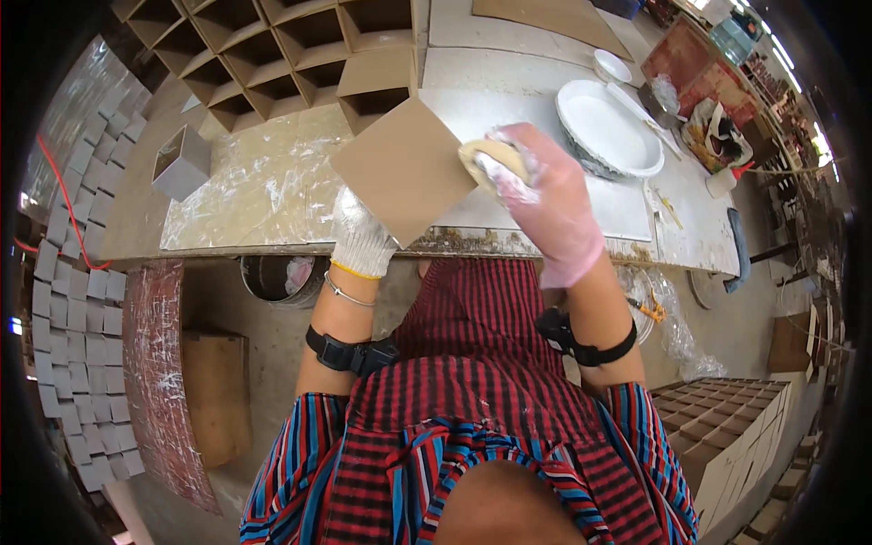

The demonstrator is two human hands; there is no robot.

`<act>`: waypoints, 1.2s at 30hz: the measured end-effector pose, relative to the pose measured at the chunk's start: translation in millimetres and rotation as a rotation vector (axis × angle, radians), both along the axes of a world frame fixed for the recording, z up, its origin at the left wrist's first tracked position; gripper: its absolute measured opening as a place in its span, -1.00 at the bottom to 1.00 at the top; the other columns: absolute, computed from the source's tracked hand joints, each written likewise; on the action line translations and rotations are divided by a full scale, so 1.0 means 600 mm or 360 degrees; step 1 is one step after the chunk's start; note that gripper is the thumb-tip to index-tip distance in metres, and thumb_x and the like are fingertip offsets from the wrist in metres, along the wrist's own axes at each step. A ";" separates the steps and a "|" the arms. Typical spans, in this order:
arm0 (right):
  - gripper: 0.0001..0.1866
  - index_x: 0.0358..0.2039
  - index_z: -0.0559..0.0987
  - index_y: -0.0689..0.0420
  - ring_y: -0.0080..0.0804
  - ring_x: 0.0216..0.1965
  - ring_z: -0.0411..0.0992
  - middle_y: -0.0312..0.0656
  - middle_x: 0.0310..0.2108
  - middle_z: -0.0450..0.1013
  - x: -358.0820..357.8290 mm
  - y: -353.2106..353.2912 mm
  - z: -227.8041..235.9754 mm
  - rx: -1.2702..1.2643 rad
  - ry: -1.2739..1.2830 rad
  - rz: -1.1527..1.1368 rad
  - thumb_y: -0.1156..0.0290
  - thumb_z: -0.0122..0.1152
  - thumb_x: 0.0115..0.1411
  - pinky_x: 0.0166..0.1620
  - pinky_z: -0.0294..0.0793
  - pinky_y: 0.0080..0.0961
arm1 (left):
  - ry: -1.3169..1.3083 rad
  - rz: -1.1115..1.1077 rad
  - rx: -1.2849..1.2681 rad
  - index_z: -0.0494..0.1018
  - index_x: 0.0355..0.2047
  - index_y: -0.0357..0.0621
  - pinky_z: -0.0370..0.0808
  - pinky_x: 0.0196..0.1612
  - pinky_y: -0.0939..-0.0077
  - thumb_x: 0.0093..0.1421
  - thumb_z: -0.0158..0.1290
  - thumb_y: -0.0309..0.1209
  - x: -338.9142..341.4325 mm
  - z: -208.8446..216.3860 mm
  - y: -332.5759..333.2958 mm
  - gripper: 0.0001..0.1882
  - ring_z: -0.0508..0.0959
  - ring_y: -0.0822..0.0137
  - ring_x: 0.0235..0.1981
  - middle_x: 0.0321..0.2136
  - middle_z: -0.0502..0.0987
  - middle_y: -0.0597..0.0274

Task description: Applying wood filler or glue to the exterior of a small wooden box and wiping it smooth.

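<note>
- The left hand (361,238), in a white knit glove, grasps the brown cardboard square (404,171) by its lower left side; most of its fingers are hidden behind the cardboard, so their spread cannot be told.
- The brown cardboard square is held cornerwise, one corner toward the person, over the front part of the worktop (707,238).
- The right hand (556,200), in a pink glove, is curled around a pale yellow sponge (495,161), with a white smear along the sponge and the fingers.
- The sponge is at the right corner of the cardboard; whether they touch cannot be told.
- To the right of the right hand is a white oval dish (604,132) with a white coating inside.
- Left of the cardboard, a small grey box (184,162) stands apart; beyond it are stacked open brown boxes (289,38).
</note>
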State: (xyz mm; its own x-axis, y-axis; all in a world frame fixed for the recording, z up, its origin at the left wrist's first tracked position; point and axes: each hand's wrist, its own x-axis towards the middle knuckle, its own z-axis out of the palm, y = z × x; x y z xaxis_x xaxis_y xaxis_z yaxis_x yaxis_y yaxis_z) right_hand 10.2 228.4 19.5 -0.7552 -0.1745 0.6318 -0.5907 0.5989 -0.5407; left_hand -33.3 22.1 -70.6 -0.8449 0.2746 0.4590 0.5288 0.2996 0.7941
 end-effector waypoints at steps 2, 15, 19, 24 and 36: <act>-0.73 -0.26 0.49 0.13 -0.06 -0.37 0.46 -0.08 -0.34 0.47 0.000 -0.021 -0.008 0.0210 0.0019 -0.0240 0.29 0.21 0.05 -0.33 0.47 -0.28 | -0.0350 -0.0445 0.0933 0.14 0.16 -0.18 0.30 0.12 0.33 0.34 -0.32 -0.20 -0.005 -0.018 0.010 -0.54 0.30 0.20 0.12 0.11 0.27 0.07; -0.81 -0.27 0.53 0.03 -0.20 -0.43 0.47 -0.21 -0.39 0.45 0.000 -0.039 -0.050 0.0097 -0.0041 -0.0296 0.34 0.17 0.07 -0.39 0.50 -0.39 | -0.0901 -0.0420 0.2058 0.22 0.05 -0.19 0.40 0.01 0.39 0.32 -0.26 -0.22 0.022 0.023 0.042 -0.61 0.40 0.25 -0.06 -0.05 0.37 0.14; -0.79 -0.25 0.55 0.09 -0.19 -0.37 0.49 -0.12 -0.38 0.47 0.036 -0.074 -0.054 -0.0016 0.0017 0.0064 0.42 0.23 0.06 -0.31 0.48 -0.44 | -0.0580 -0.0556 0.1825 0.24 0.03 -0.19 0.44 -0.05 0.41 0.32 -0.26 -0.22 -0.013 -0.028 0.046 -0.62 0.44 0.26 -0.12 -0.10 0.40 0.15; -0.81 -0.26 0.55 0.11 -0.18 -0.40 0.49 -0.12 -0.39 0.47 0.051 -0.075 -0.038 0.0023 0.0004 0.0168 0.38 0.21 0.10 -0.33 0.47 -0.46 | -0.0616 -0.0457 0.1784 0.25 0.01 -0.18 0.44 -0.04 0.40 0.33 -0.28 -0.21 -0.034 -0.033 0.038 -0.62 0.44 0.25 -0.10 -0.10 0.40 0.14; -0.84 -0.32 0.51 0.05 -0.19 -0.45 0.47 -0.16 -0.38 0.45 0.026 -0.053 -0.057 -0.0170 0.0105 0.0195 0.33 0.20 0.08 -0.39 0.49 -0.41 | -0.0849 -0.0294 0.1956 0.24 0.03 -0.19 0.42 0.00 0.34 0.33 -0.31 -0.19 -0.012 -0.009 0.035 -0.59 0.40 0.21 -0.02 -0.03 0.36 0.10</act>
